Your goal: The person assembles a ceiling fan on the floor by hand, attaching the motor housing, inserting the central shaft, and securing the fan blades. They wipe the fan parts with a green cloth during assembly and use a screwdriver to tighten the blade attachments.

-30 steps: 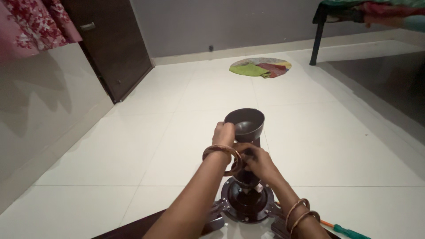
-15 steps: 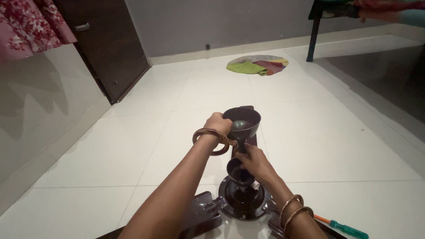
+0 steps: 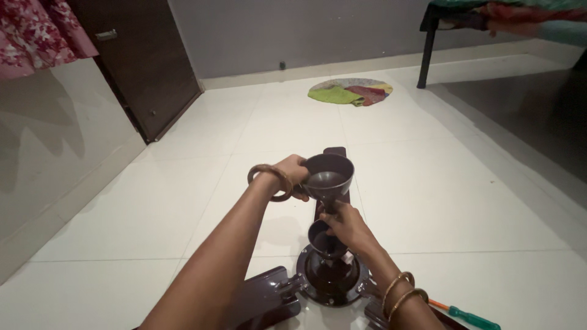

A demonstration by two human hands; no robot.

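White tiled floor point(image 3: 440, 183) lies bare ahead of both hands and off to either side of them; well beyond the hands a round patchwork mat point(image 3: 350, 91) sits near the far wall, a dark wooden door point(image 3: 140, 67) stands far off to the left of the left hand, and a black bed-frame leg point(image 3: 426, 52) comes down far ahead to the right of the right hand. Dark brown ceiling fan on the floor, motor housing point(image 3: 330, 278) directly under the right hand, one blade point(image 3: 266, 299) running back below the left forearm, another blade end just showing past the upper cup. Down rod stands upright from the housing. Left hand point(image 3: 292, 174), arm stretched forward, bangles at the wrist, fingers wrapped round the outside of the upper canopy cup point(image 3: 329, 174), which sits at the rod's top with its mouth open upward; inside looks bare, only smooth dark wall seen. Right hand point(image 3: 345, 226), forearm coming in low from the right with two bangles, is closed about the rod just beside and above the lower canopy cup point(image 3: 323, 239); thumb side toward the rod, fingertips partly hidden. Lower cup also opens upward around the rod; contents too dark to tell. Behind the right wrist, near the picture's lower edge, a screwdriver point(image 3: 468, 316) with green handle and orange shank lies flat on the tiles, apart from both hands.
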